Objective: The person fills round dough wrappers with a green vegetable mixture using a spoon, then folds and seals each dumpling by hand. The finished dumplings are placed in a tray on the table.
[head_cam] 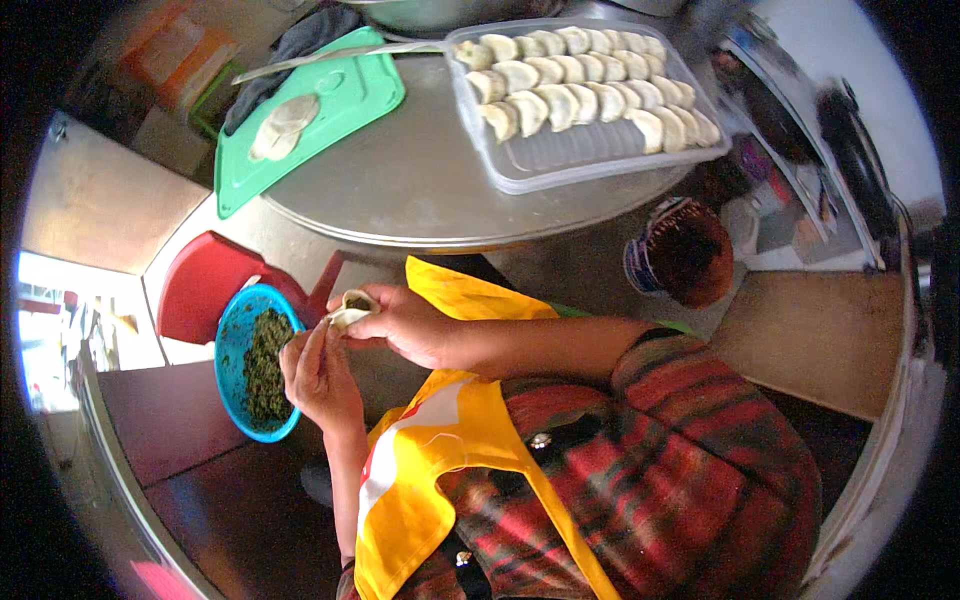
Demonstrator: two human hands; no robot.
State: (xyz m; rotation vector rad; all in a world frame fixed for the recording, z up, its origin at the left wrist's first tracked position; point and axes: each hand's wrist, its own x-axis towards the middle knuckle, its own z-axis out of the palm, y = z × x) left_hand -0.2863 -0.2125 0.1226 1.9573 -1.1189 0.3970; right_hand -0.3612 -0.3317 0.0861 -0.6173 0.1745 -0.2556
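A partly folded dumpling [352, 309] with dark green filling showing at its open side is held between both my hands. My right hand [401, 322] cups the dumpling, its thumb on the dough. The fingertips of my left hand [322, 375] pinch the lower left edge of the wrapper. Just left of my left hand is a blue bowl [225, 375] holding chopped green filling [264, 367]. Up on the round metal table, a clear plastic tray [517, 180] carries rows of folded dumplings [574, 69]. Flat dough wrappers [285, 126] lie overlapping on a green plastic lid [367, 82].
A long, thin stick-like tool [337, 54] spans from the lid to the tray on the round metal table [405, 180]. Behind the bowl stands a red plastic object [206, 292]. An open tub [686, 255] with dark contents sits below the table's right edge. Dark cloth [300, 52] lies behind the lid.
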